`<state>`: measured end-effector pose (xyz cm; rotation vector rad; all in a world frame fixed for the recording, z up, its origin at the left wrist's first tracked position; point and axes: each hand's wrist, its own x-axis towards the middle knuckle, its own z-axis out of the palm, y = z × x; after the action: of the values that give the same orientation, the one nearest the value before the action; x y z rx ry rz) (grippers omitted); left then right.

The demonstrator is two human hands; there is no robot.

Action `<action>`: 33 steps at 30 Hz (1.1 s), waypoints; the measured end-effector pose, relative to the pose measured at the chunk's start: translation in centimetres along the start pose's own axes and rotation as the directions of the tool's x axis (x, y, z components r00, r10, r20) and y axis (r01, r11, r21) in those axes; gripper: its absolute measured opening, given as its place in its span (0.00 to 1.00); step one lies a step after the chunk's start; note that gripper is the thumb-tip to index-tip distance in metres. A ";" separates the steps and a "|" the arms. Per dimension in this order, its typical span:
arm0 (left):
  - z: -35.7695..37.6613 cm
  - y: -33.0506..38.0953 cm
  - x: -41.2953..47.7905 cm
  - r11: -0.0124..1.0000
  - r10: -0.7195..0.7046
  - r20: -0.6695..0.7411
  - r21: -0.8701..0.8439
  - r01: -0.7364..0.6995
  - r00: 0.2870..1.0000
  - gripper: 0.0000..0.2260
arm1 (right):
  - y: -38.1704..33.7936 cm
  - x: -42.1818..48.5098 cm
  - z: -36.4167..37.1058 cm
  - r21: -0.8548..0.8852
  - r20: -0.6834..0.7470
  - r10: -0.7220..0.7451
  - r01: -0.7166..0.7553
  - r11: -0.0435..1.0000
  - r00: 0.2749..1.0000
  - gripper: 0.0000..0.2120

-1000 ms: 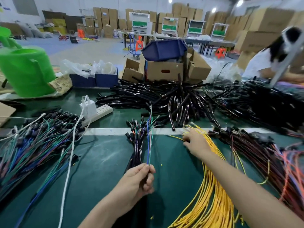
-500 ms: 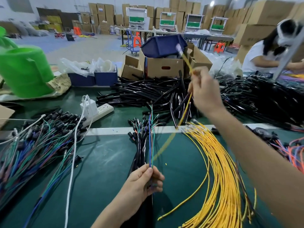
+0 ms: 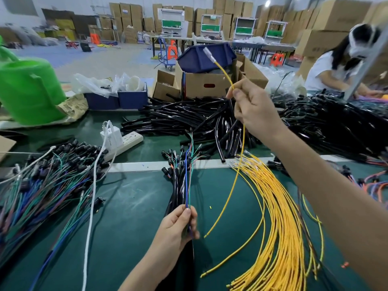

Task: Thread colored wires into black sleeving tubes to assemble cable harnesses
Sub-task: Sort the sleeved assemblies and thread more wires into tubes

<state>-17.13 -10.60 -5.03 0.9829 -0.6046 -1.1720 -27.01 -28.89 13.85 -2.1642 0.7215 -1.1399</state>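
On a dark green matted worktop (image 3: 130, 206), in a big warehouse hall. At the centre, a single thin yellow wire (image 3: 225, 203), pinched near its upper end between thumb and fingertips of the raised right hand (image 3: 254, 114), with its white terminal (image 3: 207, 52) up in the air and its loose tail hanging down to just beside the left hand (image 3: 178, 227). Left hand clenched low over the worktop around a thin blue and green wire pair (image 3: 186, 185) that stands up out of the fist; something dark below the fist, possibly a black tube, too hidden to tell. Probably next: bringing the yellow tail in to join the left hand's wires for threading. Risks, by judgement: limp tail swinging wide and missing the grip; tail snagging in the fanned heap of yellow wires (image 3: 283, 227) just to the right and dragging others along; blue and green ends slipping out of line, spoiling entry into a sleeve; terminal catching in the tangle of glossy black sleeving tubes (image 3: 189, 116) behind. Ahead of the left hand, a bundle of black sleeved cables with round connectors (image 3: 175, 192). At left, a spread of multicoloured wired connectors (image 3: 42, 181), a white power strip with a charger (image 3: 128, 141) and a bright green plastic watering can (image 3: 27, 89). Beyond the tubes, an open cardboard box (image 3: 205, 85) topped by a dark blue plastic bin (image 3: 207, 57); far right, another person in a white top (image 3: 327, 70) bent over more cables; behind, stacked brown cartons (image 3: 336, 15) along the walls.
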 end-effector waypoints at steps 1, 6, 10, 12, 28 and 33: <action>0.1 0.0 0.0 1.000 0.007 0.008 0.023 -0.007 1.000 0.08 | 0.1 -0.2 0.4 0.001 0.011 0.004 -0.004 1.000 1.000 0.09; 0.1 0.1 -0.2 0.995 -0.065 0.084 0.078 0.059 0.994 0.10 | 1.1 -0.1 2.7 0.066 0.029 0.026 -0.028 0.997 0.999 0.09; -0.2 -0.2 -0.5 0.976 -0.066 0.102 0.213 0.043 0.993 0.09 | 2.4 0.5 5.1 0.058 0.146 0.130 -0.139 0.989 0.981 0.06; -0.2 -0.1 -0.3 0.976 -0.081 0.111 0.212 0.056 0.991 0.11 | 3.1 0.7 6.4 0.135 0.209 0.245 -0.276 0.951 0.947 0.09; -0.4 -0.1 0.0 0.985 -0.174 0.185 0.024 0.173 0.967 0.07 | 18.2 -11.8 -7.5 -0.412 -0.321 0.695 -0.755 0.510 0.644 0.07; -0.3 0.1 0.0 0.976 -0.219 0.178 0.029 0.218 0.959 0.07 | 18.4 -14.7 -8.8 -0.527 -0.189 0.773 -0.726 0.441 0.606 0.16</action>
<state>-16.85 -10.46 -5.08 0.9751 -0.6571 -1.4676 -45.18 -33.51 -2.87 -1.8621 1.9463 -0.3421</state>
